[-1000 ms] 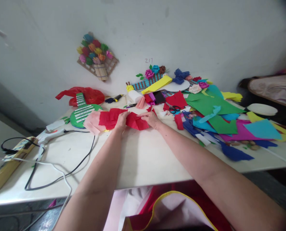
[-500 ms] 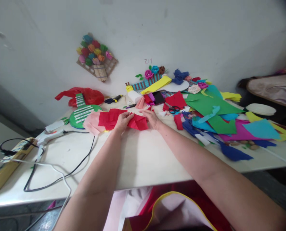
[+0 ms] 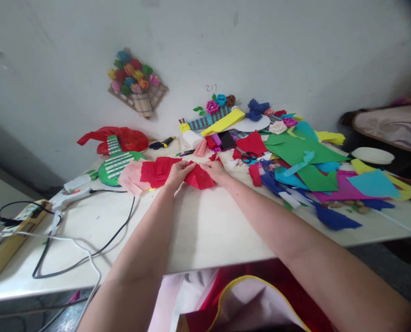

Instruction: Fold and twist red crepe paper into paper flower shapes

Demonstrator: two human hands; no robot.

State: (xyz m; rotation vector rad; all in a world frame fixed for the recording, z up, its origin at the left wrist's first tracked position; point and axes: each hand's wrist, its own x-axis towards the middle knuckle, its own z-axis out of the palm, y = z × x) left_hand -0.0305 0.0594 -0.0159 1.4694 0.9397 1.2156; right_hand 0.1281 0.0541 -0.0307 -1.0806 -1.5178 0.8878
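Observation:
Between my hands is a piece of red crepe paper (image 3: 200, 178), held just above the table. My left hand (image 3: 178, 174) pinches its left part, fingers closed. At its upper right edge, my right hand (image 3: 215, 171) grips it between thumb and fingers. More red crepe paper (image 3: 156, 171) lies to the left of my left hand, overlapping a pale pink sheet (image 3: 131, 177). That pink sheet partly covers a green guitar-shaped craft (image 3: 114, 159) with white strips. Small red scraps show just beyond my right hand.
Black-handled scissors (image 3: 249, 157) lie on red paper to the right. Coloured paper sheets (image 3: 302, 152) pile up across the right side. On the left are a glue gun (image 3: 72, 199), a power strip (image 3: 22, 230) and loose cables. A red plastic bag (image 3: 132, 139) sits behind the guitar craft.
My right hand has closed from spread fingers to a grip on the red crepe paper's edge. The paper's right part has turned and spread slightly. My left hand stays in place.

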